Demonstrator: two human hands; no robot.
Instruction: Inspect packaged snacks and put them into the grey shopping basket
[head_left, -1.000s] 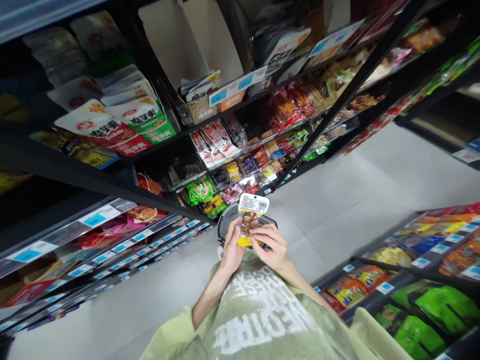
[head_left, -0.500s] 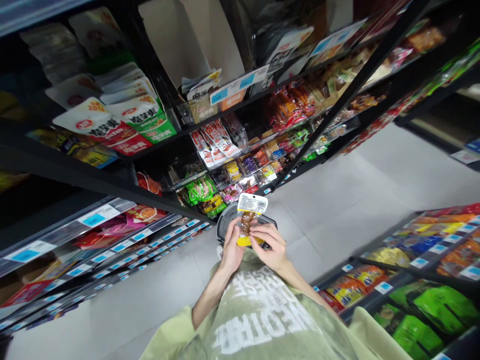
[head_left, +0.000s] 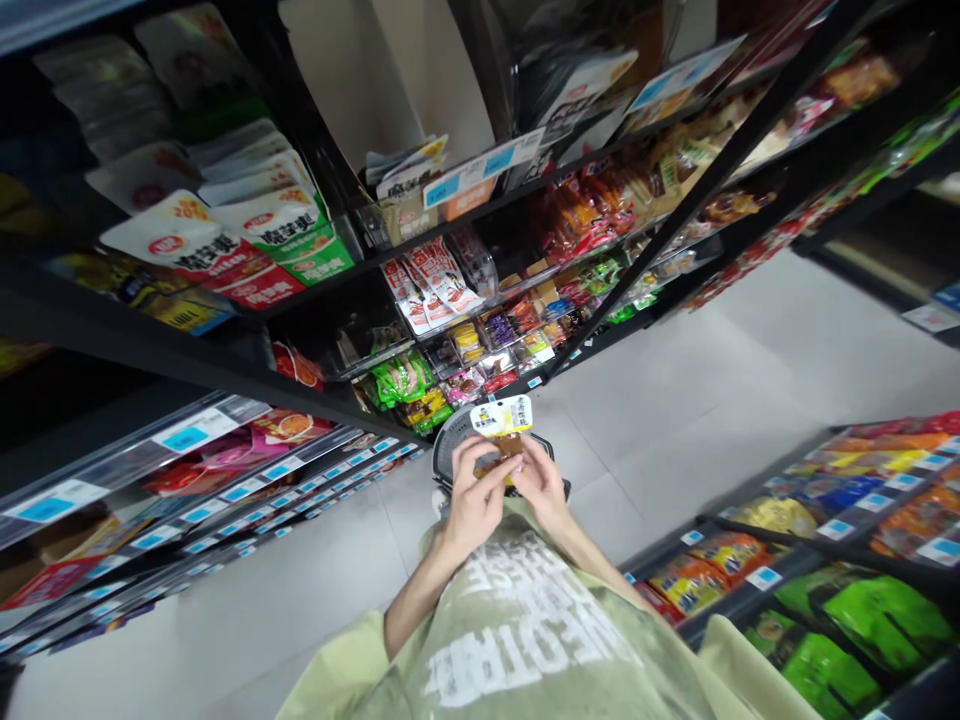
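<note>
A small snack packet (head_left: pixel 502 418) with a white and yellow top and a brown middle is held between my two hands, in front of my chest. My left hand (head_left: pixel 475 495) grips its left side and lower part, fingers bent over it. On the other side my right hand (head_left: pixel 544 487) pinches the packet's right edge. The fingers hide most of the packet's lower part. Behind and below the hands is a dark grey basket (head_left: pixel 450 435), partly covered by them.
Black shelves with snack packets (head_left: pixel 285 230) rise ahead. More shelves with price tags (head_left: pixel 187 430) stand at the left. Green bags (head_left: pixel 885 610) and orange packets (head_left: pixel 690 575) fill shelves at the lower right. Grey tiled floor (head_left: pixel 637 420) lies between.
The packet has been turned over, its printed white and yellow top now showing. My left hand's fingers have moved over the packet, and my right hand has shifted to its right edge.
</note>
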